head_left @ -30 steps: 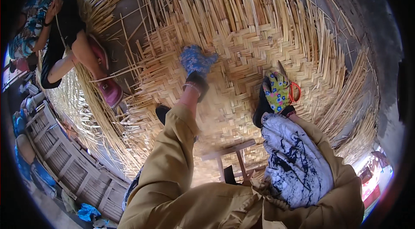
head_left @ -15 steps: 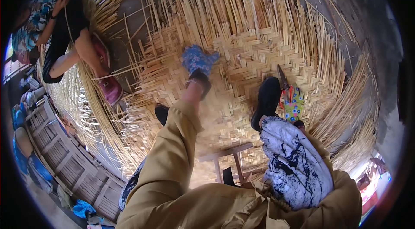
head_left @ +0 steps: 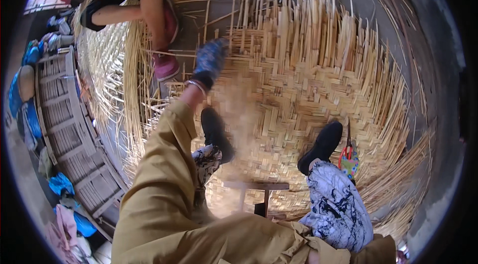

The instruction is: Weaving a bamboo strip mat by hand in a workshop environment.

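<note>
A woven mat of split straw-coloured reeds [head_left: 284, 94] lies on the floor below me, its long loose ends sticking out at the far edge. My left hand [head_left: 211, 57], in a blue patterned glove, is stretched over the mat's far left part. Motion smears its fingers, so their grip is unclear. Beside my right shoe, my right hand [head_left: 351, 166] wears a green flowered glove. It is closed around the red handles of pointed shears [head_left: 348, 139], whose dark blades point away from me. My shoes stand on the mat, either side of its middle.
Another person [head_left: 159, 15] in dark shorts and pink shoes sits at the upper left, beside a bundle of loose reeds [head_left: 132, 65]. A small wooden stool [head_left: 256, 185] stands close to me. Along the left lies a slatted wooden frame [head_left: 62, 124] near blue plastic bags [head_left: 60, 183].
My left hand has swept left and away across the mat. The view has shifted left, bringing my left shoe out from behind my arm. My right hand still holds the shears beside my right shoe.
</note>
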`<state>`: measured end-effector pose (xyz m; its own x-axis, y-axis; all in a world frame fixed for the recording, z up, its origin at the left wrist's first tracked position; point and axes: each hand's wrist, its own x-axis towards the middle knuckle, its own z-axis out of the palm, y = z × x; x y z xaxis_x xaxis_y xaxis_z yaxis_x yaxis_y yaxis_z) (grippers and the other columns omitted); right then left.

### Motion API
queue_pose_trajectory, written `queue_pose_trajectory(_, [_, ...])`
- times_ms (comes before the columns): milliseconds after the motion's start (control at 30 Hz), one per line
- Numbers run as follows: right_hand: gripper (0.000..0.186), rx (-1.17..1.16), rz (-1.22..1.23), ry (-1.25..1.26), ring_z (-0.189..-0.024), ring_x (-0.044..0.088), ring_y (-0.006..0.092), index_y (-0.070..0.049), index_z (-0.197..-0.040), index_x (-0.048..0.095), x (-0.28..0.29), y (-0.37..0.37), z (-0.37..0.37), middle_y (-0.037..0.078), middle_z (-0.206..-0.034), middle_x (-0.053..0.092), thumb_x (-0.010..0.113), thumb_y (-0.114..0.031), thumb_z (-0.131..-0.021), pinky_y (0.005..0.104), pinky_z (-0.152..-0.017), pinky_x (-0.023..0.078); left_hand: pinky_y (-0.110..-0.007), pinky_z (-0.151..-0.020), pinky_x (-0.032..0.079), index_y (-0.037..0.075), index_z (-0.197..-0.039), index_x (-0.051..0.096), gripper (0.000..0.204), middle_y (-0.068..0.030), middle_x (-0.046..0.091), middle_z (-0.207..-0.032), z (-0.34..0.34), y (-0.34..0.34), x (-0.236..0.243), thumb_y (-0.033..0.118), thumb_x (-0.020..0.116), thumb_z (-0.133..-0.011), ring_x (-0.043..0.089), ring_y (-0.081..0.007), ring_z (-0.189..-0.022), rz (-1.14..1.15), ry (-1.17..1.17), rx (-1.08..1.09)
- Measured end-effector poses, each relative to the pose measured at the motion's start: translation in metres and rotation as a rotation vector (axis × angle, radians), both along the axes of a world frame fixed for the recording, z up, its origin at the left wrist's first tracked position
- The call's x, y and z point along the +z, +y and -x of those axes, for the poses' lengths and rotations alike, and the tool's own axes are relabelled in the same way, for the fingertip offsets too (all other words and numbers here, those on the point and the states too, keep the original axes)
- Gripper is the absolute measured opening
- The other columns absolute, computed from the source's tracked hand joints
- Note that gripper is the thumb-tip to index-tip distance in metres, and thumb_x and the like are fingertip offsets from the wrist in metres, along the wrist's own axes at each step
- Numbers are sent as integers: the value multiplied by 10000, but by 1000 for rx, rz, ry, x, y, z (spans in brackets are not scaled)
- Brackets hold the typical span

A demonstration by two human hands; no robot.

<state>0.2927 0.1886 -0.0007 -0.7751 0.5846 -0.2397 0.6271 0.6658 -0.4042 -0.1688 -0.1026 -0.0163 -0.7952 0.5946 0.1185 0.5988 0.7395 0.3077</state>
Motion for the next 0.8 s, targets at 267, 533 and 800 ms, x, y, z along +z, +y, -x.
queue_pose_trajectory(267, [666, 521, -81, 272, -1079, 419, 339, -93, -1155, 516, 49, -13, 172, 148, -1094, 489, 734, -332, -573, 412, -956, 302, -409, -824, 427, 127, -994, 613, 306, -129, 614, -945, 44, -83, 27, 361, 513, -823, 555, -321, -929, 439, -336, -44])
queue_pose_trajectory(533, [433, 1105, -202, 52, -1032, 464, 306, -108, -1131, 482, 47, -118, 406, 173, -1062, 488, 529, -209, -713, 425, -912, 340, -427, -704, 462, 99, -821, 626, 178, -117, 618, -815, 35, -87, 46, 262, 582, -763, 577, -328, -812, 258, -141, -83])
queue_pose_trajectory(800, [234, 1259, -350, 56, -741, 619, 303, -61, -824, 612, 65, -188, 433, 142, -784, 626, 523, -265, -751, 376, -649, 489, -372, -608, 491, 135, -753, 649, 79, -69, 644, -749, 19, -73, 72, 108, 588, -709, 634, -234, -684, 630, -12, -143])
